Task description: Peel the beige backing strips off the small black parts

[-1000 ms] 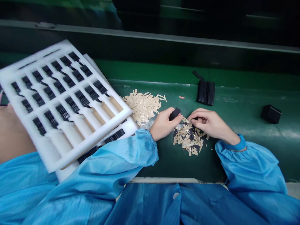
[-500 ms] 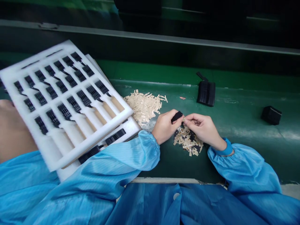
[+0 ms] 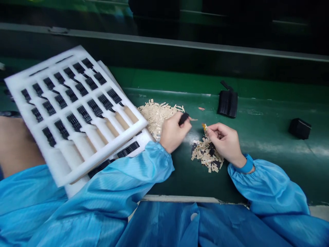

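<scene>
My left hand (image 3: 174, 132) is closed around a small black flat part (image 3: 183, 118), with a thin tan strip pointing out to the right of it. Opposite, my right hand (image 3: 226, 142) pinches a small flexible strip (image 3: 204, 127) with a yellow-orange tip between thumb and fingers. A short gap separates the two hands. Under my right hand lies a heap of tan and black small pieces (image 3: 207, 159). Behind my left hand spreads a pile of pale tan cut pieces (image 3: 156, 111), which the hand partly covers.
White foam trays (image 3: 74, 175) with rows of black parts are stacked at left, tilted, near my left sleeve. A black ridged stack (image 3: 227, 104) and a black block (image 3: 300, 128) sit on the green bench (image 3: 264, 151). Blurred bare skin of a person shows far left.
My hands, together before, have come apart. The left one moved left and up with the black part; a tan strip now shows at its end. The right one keeps a yellow-tipped strip.
</scene>
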`<action>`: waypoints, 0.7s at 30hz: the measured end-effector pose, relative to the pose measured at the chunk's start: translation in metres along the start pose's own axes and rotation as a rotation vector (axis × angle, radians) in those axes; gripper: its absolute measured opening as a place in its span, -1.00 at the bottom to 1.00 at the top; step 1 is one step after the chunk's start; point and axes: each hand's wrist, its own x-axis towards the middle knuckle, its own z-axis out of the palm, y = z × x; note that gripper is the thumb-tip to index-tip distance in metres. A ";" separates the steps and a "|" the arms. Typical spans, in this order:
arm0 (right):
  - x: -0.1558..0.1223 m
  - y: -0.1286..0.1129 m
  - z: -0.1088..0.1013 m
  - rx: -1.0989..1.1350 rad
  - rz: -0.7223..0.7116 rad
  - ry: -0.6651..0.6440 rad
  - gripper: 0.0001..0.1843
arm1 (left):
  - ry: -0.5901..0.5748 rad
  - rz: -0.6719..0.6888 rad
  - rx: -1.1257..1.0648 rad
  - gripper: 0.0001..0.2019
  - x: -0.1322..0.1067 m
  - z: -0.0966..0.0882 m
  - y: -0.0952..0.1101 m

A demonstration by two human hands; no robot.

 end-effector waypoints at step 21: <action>-0.001 -0.005 -0.002 -0.093 -0.150 0.024 -0.91 | -0.299 -0.031 -0.202 -0.85 -0.006 0.009 0.004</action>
